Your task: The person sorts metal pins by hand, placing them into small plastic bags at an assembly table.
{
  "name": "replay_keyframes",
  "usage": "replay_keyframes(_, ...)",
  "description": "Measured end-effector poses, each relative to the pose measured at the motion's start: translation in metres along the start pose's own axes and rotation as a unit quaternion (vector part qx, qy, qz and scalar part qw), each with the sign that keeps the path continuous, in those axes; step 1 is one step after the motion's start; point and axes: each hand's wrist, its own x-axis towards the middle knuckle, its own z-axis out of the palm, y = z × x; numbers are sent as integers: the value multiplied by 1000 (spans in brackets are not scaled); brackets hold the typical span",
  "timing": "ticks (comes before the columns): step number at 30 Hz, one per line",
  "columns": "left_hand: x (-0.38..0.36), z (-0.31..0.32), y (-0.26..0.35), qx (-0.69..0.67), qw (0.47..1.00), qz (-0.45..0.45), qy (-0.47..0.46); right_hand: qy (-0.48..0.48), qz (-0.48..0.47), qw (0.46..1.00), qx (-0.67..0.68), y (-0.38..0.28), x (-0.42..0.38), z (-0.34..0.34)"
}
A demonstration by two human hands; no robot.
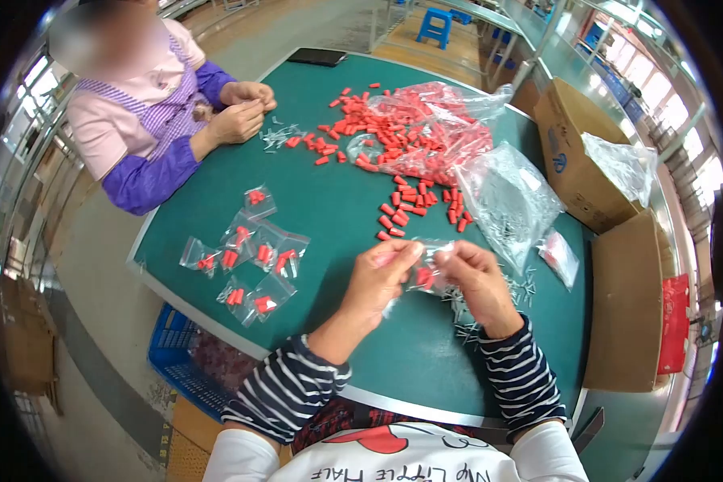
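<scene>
Between my two hands is a small clear plastic bag with red pieces inside. My left hand pinches its left side, and my right hand grips its upper right edge with bent fingers. Beneath my right hand lies a pile of small silvery screws, partly covered by it. Just beyond my hands are loose red plastic plugs. To the left, several filled small bags with red pieces lie on the green table.
A large bag of red plugs and a large bag of screws lie beyond. Cardboard boxes stand along the right edge. A co-worker sits at the left, hands over the table. A blue basket stands below the near-left edge.
</scene>
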Motion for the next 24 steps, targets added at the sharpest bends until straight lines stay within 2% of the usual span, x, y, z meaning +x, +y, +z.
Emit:
replay_keyframes(2, 0, 5, 1, -18, 1000, -10, 18, 45, -50, 998, 15, -4, 2, -1)
replay_keyframes(6, 14, 0, -13, -76, 997, -21, -16, 86, -150, 981, 93, -29, 7, 21)
replay_keyframes(9, 21, 4, -23, -57, 998, -26, -19, 10, -155, 984, 84, -48, 11, 55)
replay_keyframes(11, 27, 4, -34, -33, 999, -6, -40, -62, -112, 991, 42, -55, 15, 76)
replay_keyframes(13, 29, 13, -42, -59, 991, 117, -29, -107, -143, 984, 5, -68, 10, 107)
replay_keyframes(14, 37, 7, -52, -50, 990, 124, -43, -85, -167, 982, -25, -67, 10, 105)
replay_keyframes(16, 24, 1, -31, -83, 992, 52, -85, -43, -213, 973, -85, -64, 5, 90)
replay_keyframes(19, 8, 12, -8, -33, 999, 21, -18, 35, -197, 978, -60, -46, -11, 53)
replay_keyframes(20, 11, 11, -15, -30, 998, 38, -27, 81, -169, 979, -81, -35, -18, 40)
replay_keyframes(23, 3, 18, -17, 19, 997, 30, -69, 69, -44, 992, -91, -2, -33, 9)
replay_keyframes(24, 1, 21, -19, 49, 995, 35, -83, 70, -50, 992, -94, 7, -35, 6)
